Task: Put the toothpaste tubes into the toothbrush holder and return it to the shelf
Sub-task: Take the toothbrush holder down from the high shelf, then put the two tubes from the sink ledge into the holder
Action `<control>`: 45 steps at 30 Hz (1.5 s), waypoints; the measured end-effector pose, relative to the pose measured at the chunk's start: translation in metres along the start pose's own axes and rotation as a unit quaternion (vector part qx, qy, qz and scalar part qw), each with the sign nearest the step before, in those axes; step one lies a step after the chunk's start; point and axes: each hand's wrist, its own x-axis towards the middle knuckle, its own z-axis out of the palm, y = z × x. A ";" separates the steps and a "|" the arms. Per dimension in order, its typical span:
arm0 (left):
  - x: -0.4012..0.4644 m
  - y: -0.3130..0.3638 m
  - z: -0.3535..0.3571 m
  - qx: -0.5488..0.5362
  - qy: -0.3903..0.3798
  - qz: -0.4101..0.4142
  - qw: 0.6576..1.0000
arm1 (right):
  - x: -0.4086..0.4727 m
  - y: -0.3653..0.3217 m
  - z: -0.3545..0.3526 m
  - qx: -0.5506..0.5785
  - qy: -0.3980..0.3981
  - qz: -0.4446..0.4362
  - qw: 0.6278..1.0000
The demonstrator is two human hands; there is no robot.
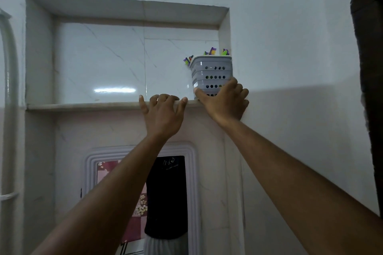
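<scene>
Holder (211, 74) is sitting at the shelf's (83, 106) right end; I'm clasping its light, stiff base with my right hand (224, 103), left hand (162, 114) resting with loose fingers on the ledge.

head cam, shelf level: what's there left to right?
white pipe → light glare on the niche tile → left hand on the shelf edge → right hand gripping the grey toothbrush holder → dark door frame.

Shelf (83, 106) left clear; holder (211, 74) seemingly against right wall.
</scene>
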 end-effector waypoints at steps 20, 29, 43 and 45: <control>-0.036 -0.001 -0.017 -0.165 0.049 0.044 0.984 | -0.065 0.009 -0.055 0.218 0.094 -0.010 0.971; -0.146 -0.020 -0.012 -0.200 -0.071 0.046 0.976 | -0.168 0.087 -0.063 0.205 0.010 0.055 0.977; -0.375 -0.071 0.014 -0.212 -0.207 -0.089 0.951 | -0.361 0.222 -0.053 0.211 -0.173 0.147 0.951; -0.407 -0.076 0.012 -0.210 -0.223 -0.137 0.942 | -0.387 0.238 -0.052 0.209 -0.209 0.167 0.940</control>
